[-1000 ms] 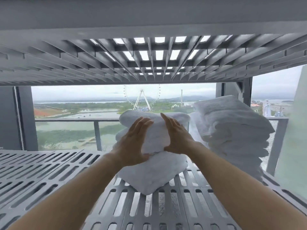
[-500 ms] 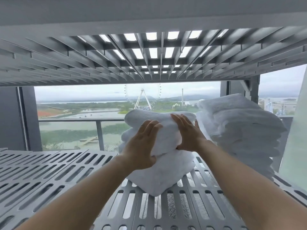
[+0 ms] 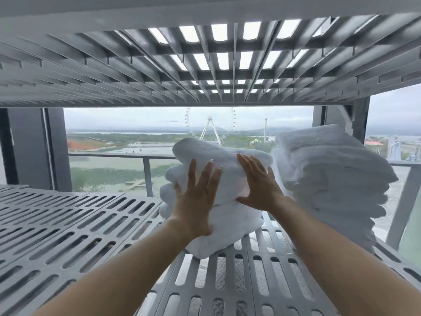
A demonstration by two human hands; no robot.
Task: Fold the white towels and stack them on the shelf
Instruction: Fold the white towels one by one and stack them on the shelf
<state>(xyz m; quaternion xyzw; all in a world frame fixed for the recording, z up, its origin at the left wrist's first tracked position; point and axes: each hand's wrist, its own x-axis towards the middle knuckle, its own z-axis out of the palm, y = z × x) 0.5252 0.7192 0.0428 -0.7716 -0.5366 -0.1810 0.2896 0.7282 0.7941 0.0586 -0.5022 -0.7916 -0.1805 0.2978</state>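
A short stack of folded white towels (image 3: 230,233) sits on the grey slatted shelf (image 3: 75,226), right of its middle. The top towel (image 3: 214,153) lies skewed across the ones below. My left hand (image 3: 197,197) is pressed flat against the stack's near face, fingers spread. My right hand (image 3: 258,181) lies flat on the top towel's near right side, fingers apart. Neither hand grips the cloth. Beside it on the right stands a taller stack of several folded white towels (image 3: 330,179), close to the short one.
The upper shelf's ribbed underside (image 3: 205,65) hangs low overhead. A shelf post (image 3: 355,117) stands behind the tall stack. Behind the shelf is a window with a railing (image 3: 148,174). The shelf's left half bears nothing.
Both hands have slid from cupping the top towel to lying flat with spread fingers against it. The view has shifted slightly left and closer.
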